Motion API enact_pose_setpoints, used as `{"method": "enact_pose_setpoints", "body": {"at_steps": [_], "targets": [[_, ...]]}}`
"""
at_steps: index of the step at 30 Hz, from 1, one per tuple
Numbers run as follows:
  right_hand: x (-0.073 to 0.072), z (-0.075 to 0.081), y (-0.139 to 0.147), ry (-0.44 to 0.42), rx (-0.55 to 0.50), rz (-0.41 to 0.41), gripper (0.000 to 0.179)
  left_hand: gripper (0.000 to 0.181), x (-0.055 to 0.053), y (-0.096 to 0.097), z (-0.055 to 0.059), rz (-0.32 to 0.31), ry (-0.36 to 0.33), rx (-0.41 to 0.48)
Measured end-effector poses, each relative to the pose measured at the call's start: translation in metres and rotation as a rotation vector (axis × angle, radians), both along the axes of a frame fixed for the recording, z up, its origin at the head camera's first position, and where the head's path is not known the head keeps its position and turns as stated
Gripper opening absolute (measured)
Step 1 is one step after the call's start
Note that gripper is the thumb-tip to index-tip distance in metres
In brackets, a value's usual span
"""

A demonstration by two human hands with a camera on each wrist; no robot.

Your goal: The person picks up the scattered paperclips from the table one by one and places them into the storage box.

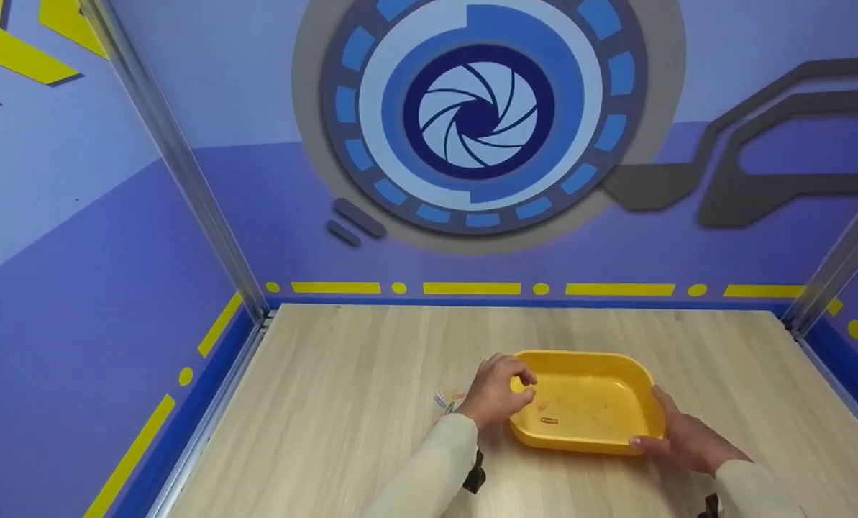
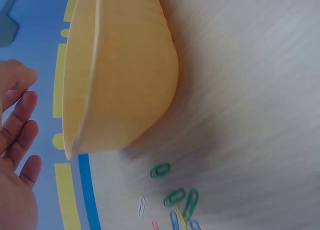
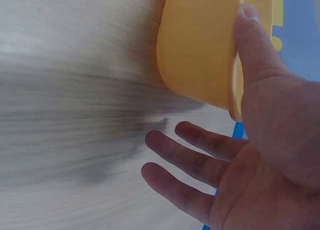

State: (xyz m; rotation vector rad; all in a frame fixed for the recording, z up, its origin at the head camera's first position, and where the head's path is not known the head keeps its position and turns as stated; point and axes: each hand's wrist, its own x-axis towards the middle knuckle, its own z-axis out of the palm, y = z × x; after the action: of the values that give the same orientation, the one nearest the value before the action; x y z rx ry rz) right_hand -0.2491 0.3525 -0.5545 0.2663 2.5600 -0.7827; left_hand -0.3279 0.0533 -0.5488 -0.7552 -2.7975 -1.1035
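Observation:
A yellow tray (image 1: 587, 440) stands on the table, with a dark-looking paper clip (image 1: 549, 421) and a faint reddish one (image 1: 542, 406) on its floor. Over its left rim hovers my left hand (image 1: 499, 392), thumb and forefinger bent but apart, nothing showing between them. The left wrist view shows the fingers (image 2: 27, 110) loosely curved beside the tray. My right hand (image 1: 691, 435) holds the tray's near right corner. Its thumb (image 3: 252, 33) lies across the rim, while three fingers (image 3: 187, 157) spread past the end wall. The forefinger is hidden in the right wrist view.
Left of the tray, several loose paper clips lie on the wooden table (image 1: 342, 417), including green ones (image 2: 174, 197), a white one (image 2: 141, 207) and blue ones (image 2: 174, 221). Printed blue panels (image 1: 414, 262) and metal posts (image 1: 216, 230) enclose the table's back and sides.

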Motion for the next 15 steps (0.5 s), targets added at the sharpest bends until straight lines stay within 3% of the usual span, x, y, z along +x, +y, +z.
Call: {"method": "enact_pose_setpoints", "body": {"at_steps": [15], "targets": [[0.002,-0.002,0.001,0.006,0.021,0.001,0.124,0.014,-0.007,-0.036,-0.002,0.01,0.001,0.008]]}}
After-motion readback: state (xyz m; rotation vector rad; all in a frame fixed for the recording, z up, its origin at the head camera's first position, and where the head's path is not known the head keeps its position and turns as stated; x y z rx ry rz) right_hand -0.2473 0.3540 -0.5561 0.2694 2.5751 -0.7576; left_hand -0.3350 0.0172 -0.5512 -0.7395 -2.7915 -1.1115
